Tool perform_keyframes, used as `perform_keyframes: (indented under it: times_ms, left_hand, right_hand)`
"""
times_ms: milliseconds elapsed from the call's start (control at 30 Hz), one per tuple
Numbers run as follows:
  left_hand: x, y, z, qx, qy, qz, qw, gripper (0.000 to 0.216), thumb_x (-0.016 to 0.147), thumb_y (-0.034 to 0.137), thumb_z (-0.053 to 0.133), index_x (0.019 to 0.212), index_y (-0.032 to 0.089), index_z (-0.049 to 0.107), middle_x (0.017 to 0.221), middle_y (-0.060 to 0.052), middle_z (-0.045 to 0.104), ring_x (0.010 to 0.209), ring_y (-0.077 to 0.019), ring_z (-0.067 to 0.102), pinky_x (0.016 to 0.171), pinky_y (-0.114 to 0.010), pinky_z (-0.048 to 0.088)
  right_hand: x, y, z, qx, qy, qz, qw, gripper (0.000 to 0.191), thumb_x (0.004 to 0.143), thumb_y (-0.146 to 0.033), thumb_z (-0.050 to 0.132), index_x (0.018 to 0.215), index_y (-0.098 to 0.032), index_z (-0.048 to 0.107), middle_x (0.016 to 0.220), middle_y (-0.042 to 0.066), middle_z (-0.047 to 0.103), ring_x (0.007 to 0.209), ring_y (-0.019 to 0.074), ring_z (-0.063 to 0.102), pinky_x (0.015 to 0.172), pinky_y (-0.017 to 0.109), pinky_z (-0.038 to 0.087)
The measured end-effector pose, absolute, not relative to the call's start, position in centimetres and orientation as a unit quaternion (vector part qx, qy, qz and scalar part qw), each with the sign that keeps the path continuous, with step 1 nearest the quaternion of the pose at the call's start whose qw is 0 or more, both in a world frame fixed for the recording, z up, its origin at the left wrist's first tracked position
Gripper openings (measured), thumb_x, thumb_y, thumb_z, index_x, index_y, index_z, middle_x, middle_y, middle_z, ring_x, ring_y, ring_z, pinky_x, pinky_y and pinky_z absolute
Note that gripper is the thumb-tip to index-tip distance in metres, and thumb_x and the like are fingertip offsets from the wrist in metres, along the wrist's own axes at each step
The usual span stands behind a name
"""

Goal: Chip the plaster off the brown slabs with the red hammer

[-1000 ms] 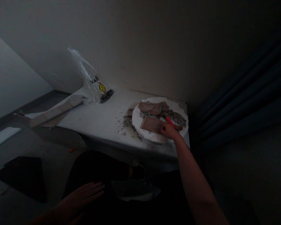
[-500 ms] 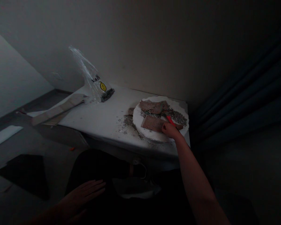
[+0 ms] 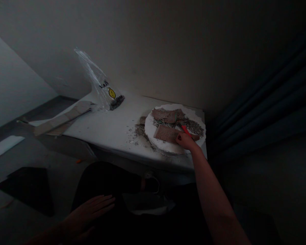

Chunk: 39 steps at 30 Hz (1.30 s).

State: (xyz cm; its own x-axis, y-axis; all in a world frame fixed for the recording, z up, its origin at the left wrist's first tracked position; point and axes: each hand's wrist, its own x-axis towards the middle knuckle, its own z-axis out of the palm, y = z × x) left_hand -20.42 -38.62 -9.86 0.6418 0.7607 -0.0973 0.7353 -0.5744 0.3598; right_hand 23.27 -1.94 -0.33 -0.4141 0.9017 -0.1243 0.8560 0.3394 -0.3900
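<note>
My right hand [image 3: 185, 140] reaches out to a round white foam disc [image 3: 168, 147] on a low white table [image 3: 109, 127]. Its fingers are closed around a red-handled tool [image 3: 185, 130] that points away over the disc. Just left of the hand lies a brown perforated board [image 3: 165, 133]; more brown board pieces [image 3: 168, 115] and grey crumbs lie at the far side of the disc. My left hand [image 3: 90, 211] lies flat with fingers stretched out on my dark-clothed thigh and holds nothing.
A clear plastic bag [image 3: 100, 85] with a yellow mark and dark bits inside stands at the table's far left. A long cardboard strip [image 3: 62, 119] hangs off the left end. Grey debris [image 3: 137, 131] lies beside the disc. Dark curtains [image 3: 265, 95] hang on the right.
Almost nothing has moved. My right hand stays at the disc with the red tool, and my left hand has shifted slightly on my thigh as the view moved a little.
</note>
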Motion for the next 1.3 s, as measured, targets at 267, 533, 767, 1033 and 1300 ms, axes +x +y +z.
perform_keyframes:
  times_ms: [267,533,767,1033,1300]
  left_hand:
    - [-21.0,-38.2,-10.1,0.908,0.388,0.016,0.156,0.073,0.091,0.029,0.043,0.160,0.030,0.020,0.162,-0.002,0.038,0.144,-0.0262,0.041,0.120,-0.042,0.034]
    - [-20.7,-38.4,-9.8,0.898,0.408,0.011,0.164,0.074,0.091,0.033,0.044,0.160,0.033,0.019,0.161,-0.001,0.039,0.146,-0.0254,0.041,0.122,-0.042,0.031]
    - [-20.4,-38.0,-8.6,0.899,0.398,0.001,0.182,0.078,0.089,0.033,0.045,0.161,0.033,0.014,0.161,-0.003,0.039,0.146,-0.0256,0.040,0.122,-0.042,0.031]
    - [-21.3,-37.7,-9.7,0.910,0.373,-0.001,0.180,0.078,0.090,0.034,0.044,0.162,0.031,0.014,0.162,-0.004,0.038,0.147,-0.0251,0.039,0.121,-0.042,0.032]
    - [-20.6,-38.4,-9.4,0.892,0.413,0.008,0.186,0.075,0.091,0.033,0.044,0.160,0.033,0.017,0.163,-0.001,0.037,0.146,-0.0260,0.040,0.124,-0.041,0.028]
  right_hand:
    - [23.2,-1.7,-0.3,-0.531,-0.822,0.200,0.042,0.014,0.093,-0.019,0.059,0.087,-0.015,0.071,0.097,0.010,0.075,0.087,0.0175,0.066,0.074,0.024,0.044]
    - [23.3,-2.1,-0.2,-0.528,-0.828,0.186,0.042,0.017,0.097,-0.020,0.053,0.093,-0.015,0.069,0.108,0.012,0.072,0.096,0.0185,0.065,0.082,0.025,0.044]
    - [23.1,-2.2,0.0,-0.530,-0.826,0.186,0.036,0.018,0.097,-0.018,0.052,0.093,-0.014,0.069,0.105,0.014,0.072,0.092,0.0190,0.066,0.080,0.026,0.045]
    - [23.5,-2.0,-0.3,-0.514,-0.834,0.192,0.058,0.010,0.092,-0.015,0.057,0.096,-0.015,0.067,0.097,0.008,0.073,0.084,0.0156,0.065,0.074,0.023,0.044]
    - [23.2,-2.6,0.2,-0.498,-0.850,0.157,0.074,0.012,0.087,-0.011,0.059,0.095,-0.015,0.067,0.107,0.012,0.070,0.099,0.0197,0.062,0.087,0.028,0.044]
